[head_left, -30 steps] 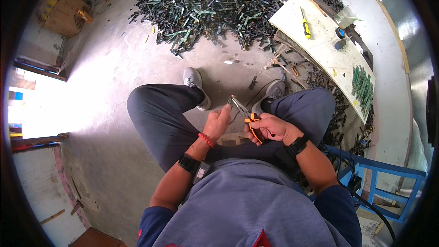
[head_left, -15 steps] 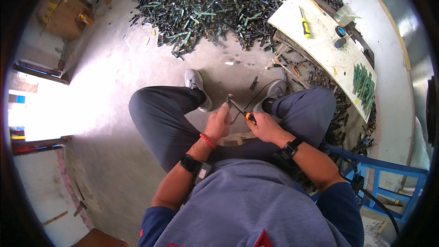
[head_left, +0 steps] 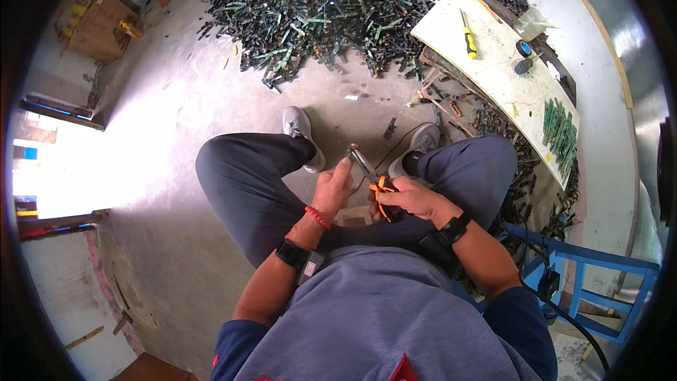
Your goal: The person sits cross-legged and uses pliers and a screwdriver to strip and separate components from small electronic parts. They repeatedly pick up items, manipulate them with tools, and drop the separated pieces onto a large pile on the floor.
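Between my knees, my right hand (head_left: 417,199) grips a pair of long-nosed pliers (head_left: 381,188) with orange and black handles. The handles are spread apart, and the metal jaws point away from me toward my left fingertips. My left hand (head_left: 333,189) is closed, its thumb and fingers pinching a small dark piece (head_left: 350,149) with a reddish-brown end. The plier tips meet or nearly meet that piece; at this size I cannot tell whether they bite on it.
A big heap of dark and green strips (head_left: 317,17) covers the floor ahead. On the right, a white board (head_left: 486,74) bears a yellow-handled screwdriver (head_left: 469,39) and green strips (head_left: 560,134). A blue frame (head_left: 599,261) and black cable stand at my right; a cardboard box (head_left: 99,25) sits far left.
The pliers' handles have spread apart in my right hand, where they were together before. My left hand stays almost in place with the small piece.
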The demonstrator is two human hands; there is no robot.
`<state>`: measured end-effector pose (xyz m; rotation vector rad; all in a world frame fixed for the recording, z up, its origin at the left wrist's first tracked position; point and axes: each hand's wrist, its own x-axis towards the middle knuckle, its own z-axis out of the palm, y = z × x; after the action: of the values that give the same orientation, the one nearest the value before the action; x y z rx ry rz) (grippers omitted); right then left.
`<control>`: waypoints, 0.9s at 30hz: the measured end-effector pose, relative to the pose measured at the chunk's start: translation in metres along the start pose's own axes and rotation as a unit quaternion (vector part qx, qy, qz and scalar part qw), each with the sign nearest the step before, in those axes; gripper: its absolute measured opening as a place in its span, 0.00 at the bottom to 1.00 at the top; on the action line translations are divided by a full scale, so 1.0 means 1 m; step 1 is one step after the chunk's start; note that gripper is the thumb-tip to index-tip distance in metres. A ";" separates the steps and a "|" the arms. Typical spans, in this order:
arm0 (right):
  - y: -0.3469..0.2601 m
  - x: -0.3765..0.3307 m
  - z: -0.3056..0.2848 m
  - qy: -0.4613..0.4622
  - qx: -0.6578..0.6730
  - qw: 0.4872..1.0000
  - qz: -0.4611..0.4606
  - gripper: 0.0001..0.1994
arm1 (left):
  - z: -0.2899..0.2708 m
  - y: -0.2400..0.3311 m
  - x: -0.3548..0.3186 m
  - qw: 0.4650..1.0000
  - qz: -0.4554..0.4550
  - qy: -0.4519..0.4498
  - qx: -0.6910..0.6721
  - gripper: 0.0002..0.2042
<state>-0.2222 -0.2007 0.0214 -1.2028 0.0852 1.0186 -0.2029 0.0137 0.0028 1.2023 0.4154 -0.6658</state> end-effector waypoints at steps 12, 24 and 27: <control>0.000 0.002 -0.003 -0.004 0.056 0.997 0.047 0.15 | 0.000 0.001 -0.002 1.000 -0.002 -0.012 0.010 0.25; -0.002 0.000 -0.005 -0.043 0.138 0.987 0.066 0.15 | -0.002 -0.003 0.001 0.999 -0.012 -0.040 0.013 0.27; 0.001 0.001 -0.007 -0.052 0.151 0.986 0.057 0.16 | 0.000 0.001 -0.002 0.998 -0.035 -0.050 -0.006 0.27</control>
<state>-0.2189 -0.2052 0.0173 -0.8753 0.2205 1.1232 -0.2036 0.0141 0.0047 1.1419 0.3782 -0.7793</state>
